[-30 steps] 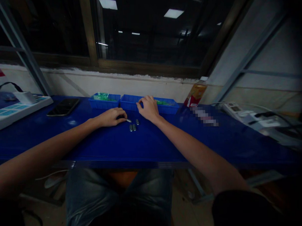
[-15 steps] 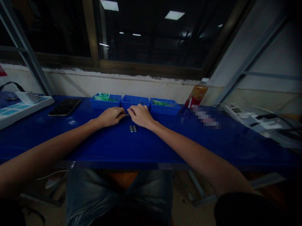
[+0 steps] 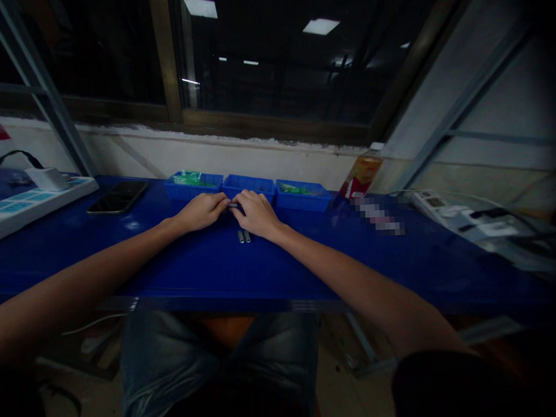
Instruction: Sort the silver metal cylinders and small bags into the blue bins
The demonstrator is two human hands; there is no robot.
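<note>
Workpiece [image 3: 233,205], small and metallic, gripped between both hands, just in front of middle tray [image 3: 231,187]; height over blue table [image 3: 193,273] not readable from this angle. Left hand [image 3: 202,212]: palm down, fingertips closed on left end of workpiece; forearm low along table, likely for steadiness. Right hand [image 3: 257,212]: thumb and index finger closed on opposite end, back of hand upward; likely a counter-hold, to prevent slipping or tilting of so small a part. Cannot tell, at this size, exact contact of each fingertip, nor which hand bears more of the load.

Pair of metal cylinders [image 3: 241,236] on table, side by side, lengthwise toward the body; set near right hand, closer to front edge than workpiece, presumably for short reach; parallel lay probably for easy pick-up. Left tray [image 3: 192,192] and right tray [image 3: 300,202] in one row with middle tray along rear of table, apparently to stay within reach yet beyond the forearms; green material [image 3: 189,177] in left tray, similar in right; contents of middle tray too dark to identify. Phone [image 3: 117,197] flat at left, beside power strip [image 3: 33,204]; presumably placed there to avoid contact with left arm.
</note>
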